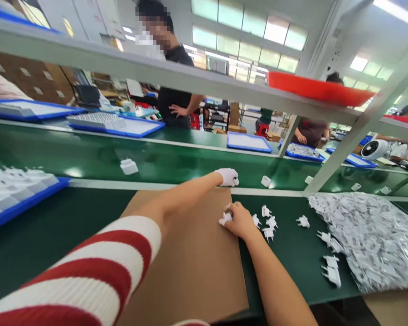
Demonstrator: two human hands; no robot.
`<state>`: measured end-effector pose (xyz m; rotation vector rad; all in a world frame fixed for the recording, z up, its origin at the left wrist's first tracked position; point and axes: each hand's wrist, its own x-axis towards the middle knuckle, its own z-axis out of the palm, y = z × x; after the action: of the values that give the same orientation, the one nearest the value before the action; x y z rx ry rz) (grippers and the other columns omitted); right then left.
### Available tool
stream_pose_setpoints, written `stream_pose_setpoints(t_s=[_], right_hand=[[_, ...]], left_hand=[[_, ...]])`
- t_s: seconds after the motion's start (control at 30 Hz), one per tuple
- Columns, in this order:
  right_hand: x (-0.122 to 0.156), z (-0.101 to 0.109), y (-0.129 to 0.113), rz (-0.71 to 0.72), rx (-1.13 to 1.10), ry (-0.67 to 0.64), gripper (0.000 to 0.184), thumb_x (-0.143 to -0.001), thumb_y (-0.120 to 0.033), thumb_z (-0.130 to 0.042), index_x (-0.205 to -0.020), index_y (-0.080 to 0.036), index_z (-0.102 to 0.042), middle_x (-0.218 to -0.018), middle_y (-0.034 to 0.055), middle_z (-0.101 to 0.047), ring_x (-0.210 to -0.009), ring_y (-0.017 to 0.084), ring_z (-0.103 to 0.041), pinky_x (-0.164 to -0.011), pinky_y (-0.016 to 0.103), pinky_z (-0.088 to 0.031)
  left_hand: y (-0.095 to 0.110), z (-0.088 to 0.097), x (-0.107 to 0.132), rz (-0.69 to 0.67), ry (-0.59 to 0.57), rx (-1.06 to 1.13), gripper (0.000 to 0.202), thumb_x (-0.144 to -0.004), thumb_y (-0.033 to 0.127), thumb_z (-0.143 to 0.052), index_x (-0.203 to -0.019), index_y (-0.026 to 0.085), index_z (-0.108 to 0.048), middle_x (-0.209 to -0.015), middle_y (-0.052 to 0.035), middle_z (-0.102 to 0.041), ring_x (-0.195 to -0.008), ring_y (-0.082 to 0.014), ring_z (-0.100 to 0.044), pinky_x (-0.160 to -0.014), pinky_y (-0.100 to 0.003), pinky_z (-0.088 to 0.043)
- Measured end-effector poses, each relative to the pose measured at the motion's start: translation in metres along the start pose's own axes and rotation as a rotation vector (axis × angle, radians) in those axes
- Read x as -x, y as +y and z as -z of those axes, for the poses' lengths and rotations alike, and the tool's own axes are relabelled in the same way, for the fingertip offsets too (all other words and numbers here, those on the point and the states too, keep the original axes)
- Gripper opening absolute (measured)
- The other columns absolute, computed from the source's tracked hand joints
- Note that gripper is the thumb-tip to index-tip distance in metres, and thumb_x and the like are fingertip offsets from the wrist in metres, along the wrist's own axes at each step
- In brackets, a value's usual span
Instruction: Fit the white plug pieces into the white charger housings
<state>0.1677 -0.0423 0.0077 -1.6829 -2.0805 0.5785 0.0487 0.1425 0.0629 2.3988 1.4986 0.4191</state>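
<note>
My left hand [228,177], in a white glove, reaches across to the green conveyor belt [190,167]. Its fingers are curled, and what they hold, if anything, is hidden. Closer to me, my right hand [240,220] pinches a small white plug piece [227,218] above the right edge of a brown cardboard sheet [187,262]. Several white plug pieces with pins [268,232] lie on the green tabletop just right of that hand. Farther right are more loose plug pieces [332,275].
A clear bag of white parts [377,235] lies at right. White adapter housings [128,166] sit spaced along the belt. A blue-edged tray of white parts [17,192] is at left. Overhead runs a shelf rail [224,86] with a red tray [319,88]. A person [177,99] stands across the line.
</note>
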Motion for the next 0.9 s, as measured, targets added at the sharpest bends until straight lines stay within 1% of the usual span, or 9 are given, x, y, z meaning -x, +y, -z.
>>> stream_pose_setpoints(t_s=[0.1, 0.2, 0.3, 0.4, 0.53, 0.63, 0.7, 0.8, 0.9], right_hand=[[-0.005, 0.003, 0.007, -0.036, -0.067, 0.051, 0.028, -0.084, -0.024, -0.08, -0.111, -0.022, -0.078, -0.106, 0.0041, -0.065, -0.092, 0.02, -0.065, -0.089, 0.034, -0.052], [-0.012, -0.003, 0.013, -0.036, -0.191, 0.101, 0.037, -0.089, -0.023, -0.072, -0.126, -0.023, -0.078, -0.111, 0.0049, -0.071, -0.098, 0.021, -0.067, -0.094, 0.034, -0.054], [-0.015, -0.012, 0.009, 0.037, -0.246, 0.054, 0.045, -0.092, -0.022, -0.07, -0.137, -0.024, -0.074, -0.116, 0.0046, -0.074, -0.099, 0.02, -0.065, -0.094, 0.033, -0.053], [-0.016, -0.018, 0.001, 0.102, -0.125, 0.025, 0.039, -0.095, -0.025, -0.07, -0.133, -0.023, -0.077, -0.106, 0.0042, -0.074, -0.1, 0.022, -0.061, -0.093, 0.034, -0.048], [-0.016, -0.019, -0.003, 0.083, -0.011, 0.034, 0.027, -0.096, -0.027, -0.069, -0.119, -0.022, -0.082, -0.097, 0.004, -0.071, -0.095, 0.022, -0.056, -0.086, 0.032, -0.044], [-0.016, -0.02, -0.002, 0.081, 0.02, 0.03, 0.028, -0.093, -0.022, -0.069, -0.117, -0.022, -0.082, -0.098, 0.0034, -0.072, -0.095, 0.022, -0.056, -0.086, 0.032, -0.043], [-0.016, -0.02, -0.001, 0.085, 0.023, 0.027, 0.031, -0.094, -0.022, -0.068, -0.121, -0.022, -0.082, -0.097, 0.0035, -0.072, -0.095, 0.023, -0.055, -0.085, 0.032, -0.042], [-0.015, -0.019, 0.0, 0.087, 0.011, 0.03, 0.028, -0.095, -0.025, -0.067, -0.118, -0.019, -0.083, -0.095, 0.0047, -0.072, -0.093, 0.023, -0.055, -0.084, 0.033, -0.043], [-0.015, -0.019, 0.002, 0.087, -0.044, 0.041, 0.027, -0.094, -0.026, -0.068, -0.115, -0.021, -0.083, -0.096, 0.0046, -0.073, -0.094, 0.023, -0.058, -0.087, 0.034, -0.045]], left_hand=[[-0.014, 0.002, 0.037, -0.054, -0.178, -0.079, 0.014, -0.067, 0.031, -0.083, -0.078, 0.024, -0.077, -0.096, -0.0049, -0.08, -0.104, -0.0292, -0.074, -0.099, -0.034, -0.053], [-0.031, -0.003, 0.087, -0.052, -0.251, -0.152, 0.02, -0.075, 0.044, -0.076, -0.079, 0.025, -0.077, -0.092, -0.0051, -0.078, -0.103, -0.0312, -0.073, -0.097, -0.036, -0.052], [-0.041, -0.015, 0.133, -0.008, -0.255, -0.088, 0.024, -0.08, 0.046, -0.072, -0.082, 0.023, -0.077, -0.092, -0.0061, -0.077, -0.1, -0.0316, -0.073, -0.095, -0.036, -0.051], [-0.049, -0.03, 0.16, 0.013, -0.179, 0.038, 0.026, -0.085, 0.045, -0.069, -0.097, 0.025, -0.08, -0.104, -0.005, -0.08, -0.104, -0.0304, -0.073, -0.098, -0.035, -0.052], [-0.057, -0.045, 0.172, 0.034, -0.066, 0.345, 0.064, -0.081, 0.053, -0.076, -0.139, 0.027, -0.071, -0.13, -0.0025, -0.077, -0.117, -0.0269, -0.072, -0.104, -0.032, -0.053], [-0.058, -0.047, 0.176, 0.064, -0.048, 0.452, 0.066, -0.084, 0.062, -0.072, -0.138, 0.025, -0.072, -0.127, -0.0032, -0.078, -0.113, -0.0252, -0.073, -0.102, -0.032, -0.055], [-0.059, -0.045, 0.177, 0.09, -0.066, 0.496, 0.059, -0.09, 0.063, -0.063, -0.133, 0.025, -0.075, -0.117, -0.0028, -0.08, -0.099, -0.0233, -0.074, -0.095, -0.032, -0.058], [-0.062, -0.037, 0.177, 0.156, -0.191, 0.71, 0.063, -0.093, 0.059, -0.057, -0.143, 0.023, -0.071, -0.103, -0.0056, -0.081, -0.076, -0.0196, -0.071, -0.074, -0.031, -0.058], [-0.067, -0.028, 0.172, 0.296, -0.148, 1.069, 0.071, -0.09, 0.059, -0.062, -0.149, 0.019, -0.066, -0.116, -0.0143, -0.08, -0.066, -0.0179, -0.068, -0.056, -0.028, -0.051]])
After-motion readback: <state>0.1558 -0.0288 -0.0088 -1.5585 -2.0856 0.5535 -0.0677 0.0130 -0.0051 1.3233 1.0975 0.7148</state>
